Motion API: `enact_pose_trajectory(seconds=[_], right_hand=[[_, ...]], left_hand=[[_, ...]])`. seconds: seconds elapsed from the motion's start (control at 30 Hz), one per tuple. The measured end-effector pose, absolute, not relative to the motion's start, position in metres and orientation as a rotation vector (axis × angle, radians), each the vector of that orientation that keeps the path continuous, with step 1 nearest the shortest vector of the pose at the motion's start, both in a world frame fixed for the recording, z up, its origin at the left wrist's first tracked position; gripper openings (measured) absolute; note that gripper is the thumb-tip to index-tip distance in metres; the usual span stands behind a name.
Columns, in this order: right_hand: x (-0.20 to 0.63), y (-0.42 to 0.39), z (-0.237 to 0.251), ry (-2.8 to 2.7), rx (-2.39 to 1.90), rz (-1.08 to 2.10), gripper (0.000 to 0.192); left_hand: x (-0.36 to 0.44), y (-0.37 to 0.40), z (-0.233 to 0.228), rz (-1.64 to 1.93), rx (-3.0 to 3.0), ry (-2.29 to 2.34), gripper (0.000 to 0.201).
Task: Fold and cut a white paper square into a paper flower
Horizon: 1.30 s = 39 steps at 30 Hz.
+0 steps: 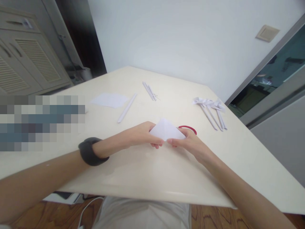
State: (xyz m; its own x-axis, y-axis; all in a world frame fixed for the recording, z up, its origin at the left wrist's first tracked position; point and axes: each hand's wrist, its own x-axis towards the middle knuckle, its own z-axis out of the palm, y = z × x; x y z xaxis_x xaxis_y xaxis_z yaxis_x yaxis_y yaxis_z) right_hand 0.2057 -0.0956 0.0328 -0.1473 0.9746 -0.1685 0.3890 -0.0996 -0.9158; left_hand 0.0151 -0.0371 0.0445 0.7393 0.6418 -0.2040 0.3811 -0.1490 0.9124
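A folded white paper [166, 129], roughly triangular, is held over the cream table [147, 171] between both hands. My left hand [143, 135] grips its left edge, fingers curled under the sheet; a dark band sits on that wrist. My right hand [189, 143] pinches the paper's lower right corner. Just behind the right hand a red ring-shaped object [190, 128] lies on the table, partly hidden by the paper.
A flat white sheet [109, 100] and a rolled paper stick [127, 107] lie at the left rear. More thin rolled sticks [149, 91] sit farther back. Several paper pieces on sticks [212, 109] rest at the right. A cabinet [28, 63] stands far left.
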Motion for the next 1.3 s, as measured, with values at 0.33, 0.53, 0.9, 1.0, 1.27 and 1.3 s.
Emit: enact_pose_trajectory(seconds=[0.33,0.53,0.9,1.0,1.27,1.3], right_hand=[[0.221,-0.095,0.047,-1.535,-1.44,1.208,0.024],[0.232,-0.092,0.048,-1.426,-1.405,1.267,0.025],[0.221,-0.094,0.043,-1.427,-1.379,1.218,0.025],[0.216,-0.095,0.042,-1.483,-1.397,1.205,0.02],[0.223,-0.092,0.044,-1.624,-1.457,1.157,0.019],[0.224,-0.091,0.044,-1.622,-1.464,1.152,0.019]], left_hand=[[0.004,-0.021,0.054,0.342,1.794,0.832,0.01],[-0.009,-0.002,0.06,0.366,1.799,0.87,0.011],[-0.004,-0.015,0.067,0.218,1.651,0.678,0.038],[0.0,-0.018,0.064,0.236,1.67,0.671,0.029],[-0.003,-0.014,0.054,0.23,1.644,0.717,0.017],[-0.003,-0.014,0.054,0.217,1.641,0.717,0.017]])
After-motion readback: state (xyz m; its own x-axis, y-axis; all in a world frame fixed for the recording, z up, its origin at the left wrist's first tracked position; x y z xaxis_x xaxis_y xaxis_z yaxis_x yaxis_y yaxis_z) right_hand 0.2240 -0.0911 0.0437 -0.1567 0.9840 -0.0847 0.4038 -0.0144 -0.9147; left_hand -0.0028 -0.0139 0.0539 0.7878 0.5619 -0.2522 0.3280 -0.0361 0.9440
